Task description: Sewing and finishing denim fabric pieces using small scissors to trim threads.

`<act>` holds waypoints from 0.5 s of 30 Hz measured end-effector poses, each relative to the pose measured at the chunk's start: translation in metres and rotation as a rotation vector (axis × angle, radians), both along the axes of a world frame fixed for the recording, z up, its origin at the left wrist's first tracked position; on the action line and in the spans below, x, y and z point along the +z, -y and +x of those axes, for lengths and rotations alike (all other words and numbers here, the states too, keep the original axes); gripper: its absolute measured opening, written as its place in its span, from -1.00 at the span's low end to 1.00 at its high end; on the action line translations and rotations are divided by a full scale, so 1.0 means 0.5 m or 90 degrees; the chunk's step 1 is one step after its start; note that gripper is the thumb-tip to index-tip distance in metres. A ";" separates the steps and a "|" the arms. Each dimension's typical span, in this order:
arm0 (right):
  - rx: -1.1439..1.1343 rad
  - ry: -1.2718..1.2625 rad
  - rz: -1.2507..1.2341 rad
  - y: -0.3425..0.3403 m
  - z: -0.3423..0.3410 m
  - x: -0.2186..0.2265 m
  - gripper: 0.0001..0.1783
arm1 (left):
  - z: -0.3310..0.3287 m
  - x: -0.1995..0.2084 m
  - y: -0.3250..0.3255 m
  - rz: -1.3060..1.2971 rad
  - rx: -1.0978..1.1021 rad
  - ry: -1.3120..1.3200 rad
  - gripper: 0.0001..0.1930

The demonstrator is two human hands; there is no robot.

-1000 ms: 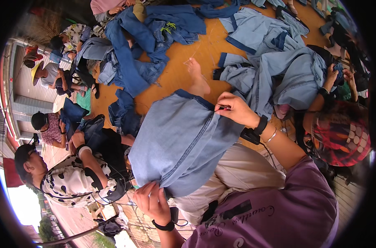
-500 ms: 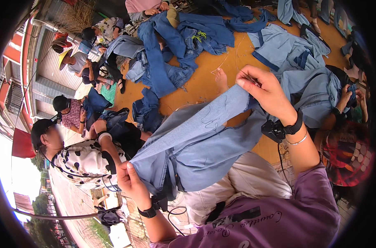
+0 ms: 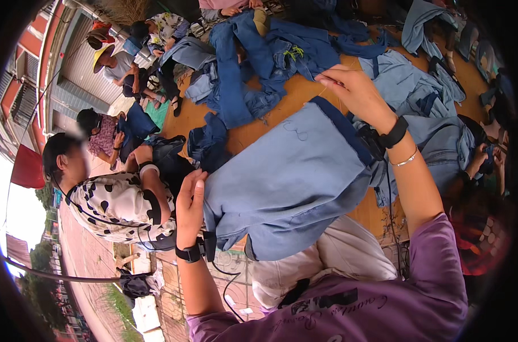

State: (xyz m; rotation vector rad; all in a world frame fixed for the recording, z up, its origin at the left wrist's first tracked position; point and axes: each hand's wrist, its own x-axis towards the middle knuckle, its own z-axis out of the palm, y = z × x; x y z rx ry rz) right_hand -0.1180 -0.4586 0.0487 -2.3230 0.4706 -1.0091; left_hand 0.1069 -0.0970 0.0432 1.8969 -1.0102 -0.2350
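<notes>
Light-blue denim trousers (image 3: 281,171) lie across my lap, one leg spread flat with a dark-blue hem (image 3: 343,131) at its far right end. A loose thread (image 3: 296,130) curls on the cloth near that hem. At the left edge of the denim, my left hand (image 3: 189,208) is closed with thumb and fingers on the cloth. My right hand (image 3: 353,91) is raised just beyond the hem, fingertips pinched together. Something thin and dark shows between them, too small to name. The right hand appears apart from the cloth.
Piles of darker jeans (image 3: 242,68) and pale jeans (image 3: 404,80) cover parts of the orange-brown ground sheet (image 3: 293,94). Close on my left sits a person in a spotted shirt (image 3: 122,199). Another person's hands (image 3: 486,159) work at the right. Several people sit farther off.
My right hand has let go of the denim's corner and moved up and away. The leg, earlier pulled into a narrow taut strip, now lies broad and flat. My left hand has moved up.
</notes>
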 end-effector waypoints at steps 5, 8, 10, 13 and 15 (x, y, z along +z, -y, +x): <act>0.065 -0.062 0.198 -0.053 -0.060 -0.101 -0.72 | 0.002 -0.087 -0.114 0.024 0.034 -0.120 -0.63; 0.123 -0.101 0.243 -0.110 -0.079 -0.105 -0.74 | -0.012 -0.117 -0.166 -0.004 0.140 -0.103 -0.63; 0.128 -0.175 0.277 -0.140 -0.092 -0.107 -0.77 | -0.026 -0.135 -0.192 -0.031 0.196 -0.082 -0.66; 0.162 -0.185 0.292 -0.171 -0.120 -0.130 -0.82 | -0.068 -0.164 -0.230 -0.069 0.287 -0.050 -0.78; 0.241 -0.198 0.306 -0.182 -0.140 -0.155 -0.76 | -0.099 -0.182 -0.250 0.015 0.268 0.108 -0.81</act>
